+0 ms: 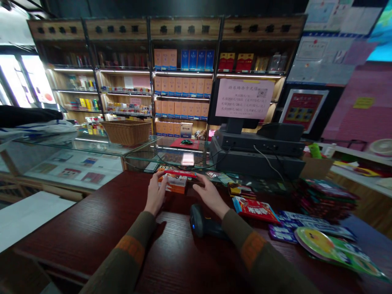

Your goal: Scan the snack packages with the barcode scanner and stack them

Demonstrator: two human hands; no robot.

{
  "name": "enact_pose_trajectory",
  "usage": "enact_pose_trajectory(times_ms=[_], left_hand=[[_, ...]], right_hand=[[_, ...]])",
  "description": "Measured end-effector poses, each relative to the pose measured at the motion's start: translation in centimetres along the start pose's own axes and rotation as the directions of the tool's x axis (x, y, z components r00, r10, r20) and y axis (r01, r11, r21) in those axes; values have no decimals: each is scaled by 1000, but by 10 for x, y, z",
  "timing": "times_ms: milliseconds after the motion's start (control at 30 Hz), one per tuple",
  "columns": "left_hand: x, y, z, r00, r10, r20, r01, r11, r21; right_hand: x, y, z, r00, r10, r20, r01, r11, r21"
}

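My left hand point(156, 192) and my right hand point(210, 195) are at opposite ends of a flat red packet point(181, 174), fingers curled against its short edges. Both thumbs stand away from the fingers, on the near side. Directly below the red packet is an orange and white box point(177, 185); whether the two touch is hidden. A black handheld barcode scanner point(200, 222) lies on the dark wooden counter point(122, 237), between my forearms and partly behind my right sleeve.
To the right lie a red snack bag point(257, 209), purple-blue packets point(281, 232), a green package with a yellow round point(318, 241) and a stack of dark red packs point(326, 198). Beyond stand a till with monitor point(257, 151), a glass display case point(67, 163) and a wicker basket point(127, 131).
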State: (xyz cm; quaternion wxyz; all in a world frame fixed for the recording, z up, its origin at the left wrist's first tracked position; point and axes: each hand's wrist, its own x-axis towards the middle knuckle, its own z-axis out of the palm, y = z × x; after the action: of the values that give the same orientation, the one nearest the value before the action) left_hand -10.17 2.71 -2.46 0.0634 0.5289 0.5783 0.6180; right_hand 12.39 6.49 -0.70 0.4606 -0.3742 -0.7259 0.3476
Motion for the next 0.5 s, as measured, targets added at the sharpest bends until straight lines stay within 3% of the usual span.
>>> enact_pose_trajectory(times_ms=[233, 500], left_hand=[[14, -21, -14, 1000, -18, 24, 15, 992, 123], [24, -46, -14, 998, 45, -40, -30, 951, 308]], right_hand=[[23, 19, 18, 994, 0, 112, 0, 1000, 1], [35, 22, 27, 989, -24, 146, 37, 996, -86]])
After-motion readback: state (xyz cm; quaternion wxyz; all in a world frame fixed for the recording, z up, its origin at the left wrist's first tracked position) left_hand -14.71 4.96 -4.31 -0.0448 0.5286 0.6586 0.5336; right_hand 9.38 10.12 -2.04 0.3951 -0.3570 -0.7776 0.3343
